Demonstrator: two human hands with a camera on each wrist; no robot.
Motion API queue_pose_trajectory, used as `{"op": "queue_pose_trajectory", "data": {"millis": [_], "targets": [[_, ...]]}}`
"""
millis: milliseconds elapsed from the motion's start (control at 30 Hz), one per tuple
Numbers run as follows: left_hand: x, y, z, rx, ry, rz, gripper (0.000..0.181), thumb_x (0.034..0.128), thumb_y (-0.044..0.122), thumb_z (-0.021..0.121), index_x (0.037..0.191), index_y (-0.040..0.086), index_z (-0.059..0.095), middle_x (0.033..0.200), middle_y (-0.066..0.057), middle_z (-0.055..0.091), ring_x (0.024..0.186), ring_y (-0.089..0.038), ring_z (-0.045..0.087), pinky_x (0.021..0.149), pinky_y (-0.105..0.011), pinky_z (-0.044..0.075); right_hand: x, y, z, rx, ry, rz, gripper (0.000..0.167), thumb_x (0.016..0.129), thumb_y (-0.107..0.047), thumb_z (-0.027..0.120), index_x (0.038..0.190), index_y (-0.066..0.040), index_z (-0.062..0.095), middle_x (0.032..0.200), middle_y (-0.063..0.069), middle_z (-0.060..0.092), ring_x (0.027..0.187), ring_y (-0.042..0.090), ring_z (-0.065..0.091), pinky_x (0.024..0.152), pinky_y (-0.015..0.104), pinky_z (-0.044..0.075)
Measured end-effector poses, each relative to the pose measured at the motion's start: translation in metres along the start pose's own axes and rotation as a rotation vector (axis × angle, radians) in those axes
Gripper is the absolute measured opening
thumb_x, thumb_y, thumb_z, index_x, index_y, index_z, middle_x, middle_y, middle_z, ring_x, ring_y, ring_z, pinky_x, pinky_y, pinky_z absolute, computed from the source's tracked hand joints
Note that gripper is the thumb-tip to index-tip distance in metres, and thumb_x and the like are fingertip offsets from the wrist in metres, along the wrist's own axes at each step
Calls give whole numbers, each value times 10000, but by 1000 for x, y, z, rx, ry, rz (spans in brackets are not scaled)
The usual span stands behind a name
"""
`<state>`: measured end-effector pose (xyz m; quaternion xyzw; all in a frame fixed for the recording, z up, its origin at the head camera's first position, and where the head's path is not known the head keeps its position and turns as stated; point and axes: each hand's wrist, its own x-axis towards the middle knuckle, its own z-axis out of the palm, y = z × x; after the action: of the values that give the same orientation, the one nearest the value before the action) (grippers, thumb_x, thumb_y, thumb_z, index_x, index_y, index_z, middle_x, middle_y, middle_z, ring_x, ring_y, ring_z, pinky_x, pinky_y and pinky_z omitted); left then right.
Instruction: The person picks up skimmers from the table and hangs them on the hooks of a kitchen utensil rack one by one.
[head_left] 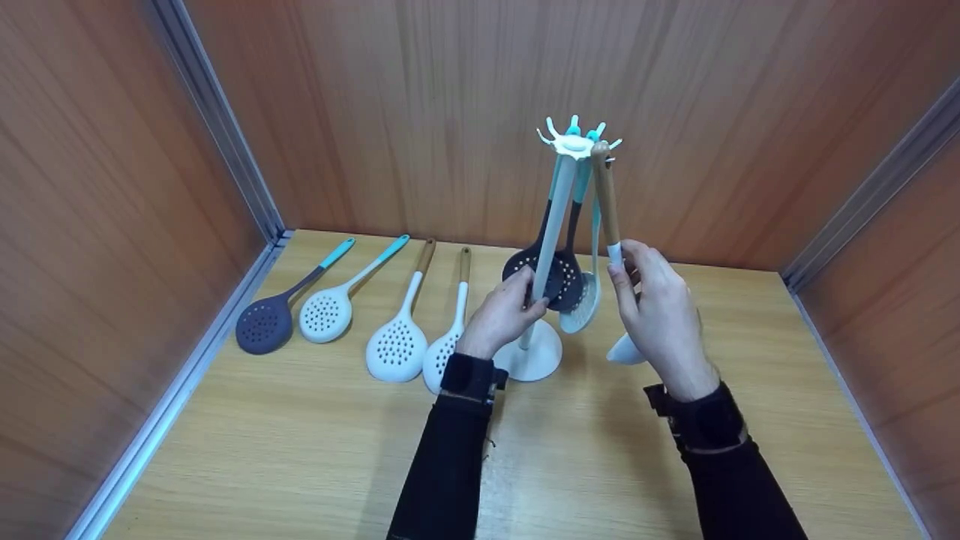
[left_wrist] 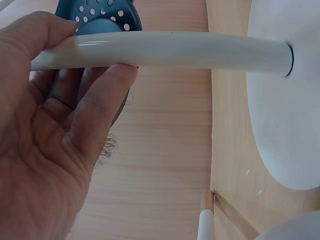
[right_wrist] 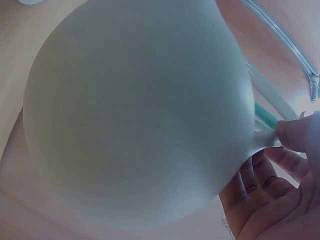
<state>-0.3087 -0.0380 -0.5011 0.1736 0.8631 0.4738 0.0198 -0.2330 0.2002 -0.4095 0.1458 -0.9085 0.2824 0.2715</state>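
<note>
My left hand (head_left: pixel 499 315) grips the pole (left_wrist: pixel 175 50) of a white utensil stand (head_left: pixel 574 146) with a ring of hooks on top. My right hand (head_left: pixel 664 307) pinches the neck of a white ladle with a wooden handle (head_left: pixel 606 199). The ladle is upright, its handle end close to the hooks; whether it touches one I cannot tell. Its smooth bowl (right_wrist: pixel 140 115) fills the right wrist view and is mostly behind the hand in the head view. Dark skimmers (head_left: pixel 568 281) and a light one (head_left: pixel 581 307) with turquoise handles hang from the stand.
Left of the stand on the wooden table (head_left: pixel 285 450) lie a dark skimmer (head_left: pixel 265 326), a white skimmer with a turquoise handle (head_left: pixel 326 315) and two white skimmers with wooden handles (head_left: pixel 397 349). Wood panels (head_left: pixel 420 112) enclose the back and both sides.
</note>
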Motion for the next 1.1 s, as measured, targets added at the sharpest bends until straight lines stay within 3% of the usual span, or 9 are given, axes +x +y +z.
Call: {"op": "queue_pose_trajectory", "data": {"millis": [367, 767, 1100], "targets": [[-1, 1, 1, 8, 8, 11, 168, 1170, 195, 731, 1296, 159, 625, 1148, -15, 657, 1004, -171, 675, 834, -345, 593, -1, -2, 6, 2, -29, 31, 338, 1223, -206, 653, 1500, -12, 644, 1252, 213, 778, 1096, 391, 801, 865, 599, 734], [0, 2, 1, -31, -18, -44, 176, 1178, 194, 721, 1327, 193, 628, 1201, -24, 683, 1078, -192, 720, 921, -405, 656, 0, -6, 12, 32, -68, 64, 355, 1225, -222, 653, 1529, -40, 624, 1264, 207, 771, 1104, 385, 806, 869, 588, 743], [1, 2, 1, 6, -4, -13, 201, 1170, 186, 735, 1336, 159, 625, 1223, -37, 695, 1074, -188, 714, 927, -401, 649, -2, -11, 18, 80, -93, 78, 414, 1213, -197, 676, 1577, -32, 568, 1253, 219, 768, 1115, 390, 804, 891, 591, 744]]}}
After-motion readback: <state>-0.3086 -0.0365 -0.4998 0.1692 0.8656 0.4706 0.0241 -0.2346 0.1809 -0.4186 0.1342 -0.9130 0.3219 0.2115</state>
